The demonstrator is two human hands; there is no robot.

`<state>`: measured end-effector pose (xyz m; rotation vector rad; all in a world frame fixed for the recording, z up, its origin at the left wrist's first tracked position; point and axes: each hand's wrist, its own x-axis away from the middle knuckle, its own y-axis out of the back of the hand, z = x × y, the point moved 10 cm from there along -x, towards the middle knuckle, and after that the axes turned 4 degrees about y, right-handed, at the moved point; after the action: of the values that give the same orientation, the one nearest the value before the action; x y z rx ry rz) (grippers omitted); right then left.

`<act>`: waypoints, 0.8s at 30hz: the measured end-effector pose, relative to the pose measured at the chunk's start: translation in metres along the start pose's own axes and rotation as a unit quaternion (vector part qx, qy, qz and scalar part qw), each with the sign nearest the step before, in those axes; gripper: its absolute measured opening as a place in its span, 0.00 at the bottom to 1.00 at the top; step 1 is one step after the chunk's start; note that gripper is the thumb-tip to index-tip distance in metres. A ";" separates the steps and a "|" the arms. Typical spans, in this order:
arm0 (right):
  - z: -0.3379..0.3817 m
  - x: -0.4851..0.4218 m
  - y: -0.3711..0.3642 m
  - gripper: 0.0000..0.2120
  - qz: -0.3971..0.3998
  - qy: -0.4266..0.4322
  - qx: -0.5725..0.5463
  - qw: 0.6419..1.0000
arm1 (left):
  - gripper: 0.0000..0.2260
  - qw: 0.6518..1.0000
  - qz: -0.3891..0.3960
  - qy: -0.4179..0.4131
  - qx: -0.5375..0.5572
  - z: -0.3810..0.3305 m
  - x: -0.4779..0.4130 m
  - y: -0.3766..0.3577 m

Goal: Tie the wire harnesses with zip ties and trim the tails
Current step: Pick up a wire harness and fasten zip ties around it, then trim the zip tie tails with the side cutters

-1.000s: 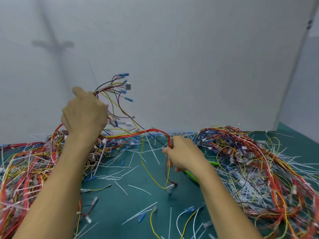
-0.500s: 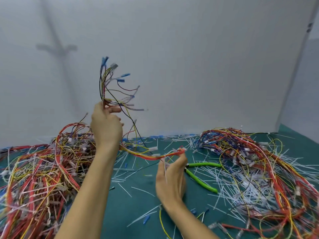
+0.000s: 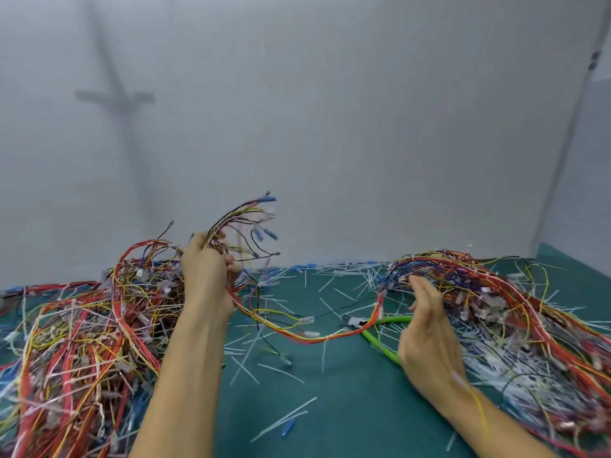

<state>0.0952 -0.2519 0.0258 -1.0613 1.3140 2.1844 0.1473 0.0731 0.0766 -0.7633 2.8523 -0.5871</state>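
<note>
The left hand (image 3: 211, 276) is raised above the green counter (image 3: 330, 408) at about 10 o'clock from the frame's centre bottom, fingers closed around one wire harness (image 3: 297, 332). The harness's loose ends, tipped with blue and pale connectors (image 3: 264, 233), fan up and to the right out of the top of the fist. Below the fist the red and yellow bundle sags in a shallow curve across the counter toward 3 o'clock, then rises to a red end (image 3: 380, 300) just beside the right hand.

The right hand (image 3: 429, 338) hovers at about 2 o'clock, fingers spread and slightly curled, palm turned left, gripping nothing. It sits over the edge of the right pile of harnesses (image 3: 496, 292), and a thin yellow wire (image 3: 479, 408) lies across its wrist and forearm.

A green-handled cutter (image 3: 383, 345) lies on the counter between the hands, its handles partly hidden behind the right hand; the sagging harness crosses over its head.

A second, larger pile of harnesses (image 3: 76, 342) fills the counter at 9 o'clock, behind and beside the left forearm. White trimmed zip-tie tails (image 3: 284, 414) are scattered across the bare counter and thickly among the right pile. A plain grey wall (image 3: 330, 127) stands behind.
</note>
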 end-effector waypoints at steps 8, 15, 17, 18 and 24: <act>-0.017 -0.023 -0.052 0.22 0.236 -0.040 0.128 0.963 | 0.09 0.996 0.031 0.043 -0.076 0.007 0.003 -0.005; -0.034 -0.026 -0.085 0.18 0.318 -0.146 0.093 0.932 | 0.22 0.889 0.016 -0.160 -0.430 -0.015 0.000 -0.011; -0.033 -0.025 -0.091 0.12 0.351 -0.102 0.158 0.917 | 0.21 0.868 -0.008 -0.174 -0.465 -0.017 -0.002 -0.005; -0.034 -0.025 -0.092 0.10 0.360 -0.091 0.174 0.912 | 0.21 0.856 -0.020 -0.186 -0.483 -0.019 -0.001 -0.002; -0.031 -0.028 -0.089 0.06 0.391 -0.096 0.107 0.909 | 0.20 0.868 -0.017 -0.234 -0.437 -0.031 0.006 -0.004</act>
<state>0.1838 -0.2336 -0.0138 -0.2127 2.0651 2.4808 0.1369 0.0770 0.1065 -0.8843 2.5260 0.8622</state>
